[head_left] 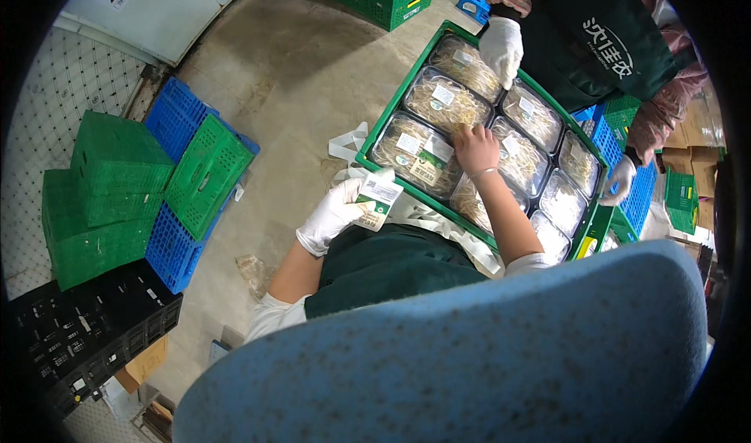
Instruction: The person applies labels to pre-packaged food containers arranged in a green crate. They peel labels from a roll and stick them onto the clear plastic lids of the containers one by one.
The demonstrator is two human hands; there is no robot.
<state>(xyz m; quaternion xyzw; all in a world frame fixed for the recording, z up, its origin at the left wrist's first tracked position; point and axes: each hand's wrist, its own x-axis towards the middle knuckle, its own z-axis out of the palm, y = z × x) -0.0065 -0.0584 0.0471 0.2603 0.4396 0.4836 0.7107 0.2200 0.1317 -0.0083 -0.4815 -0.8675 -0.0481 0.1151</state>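
Note:
My left hand (336, 214), in a white glove, is closed on a small stack of printed label cards (379, 199), green and cream with white. They are held just outside the crate's near left corner. My right hand (476, 151), bare with a thin band at the wrist, rests with its fingers spread over the edge of a tray of bean sprouts (444, 102). Beside it lies another sprout tray (403, 142) bearing a green and cream label (429, 163). Several such clear-topped black trays fill the green crate (382, 124); my right forearm hides part of them.
Across the crate, a co-worker in a dark green apron has one gloved hand (501, 48) over the trays and another (620, 181) at the crate's right rim. Stacked green crates (117, 169), blue crates (174, 247) and black crates (94, 325) stand at left. A blue speckled surface (461, 341) covers the lower view.

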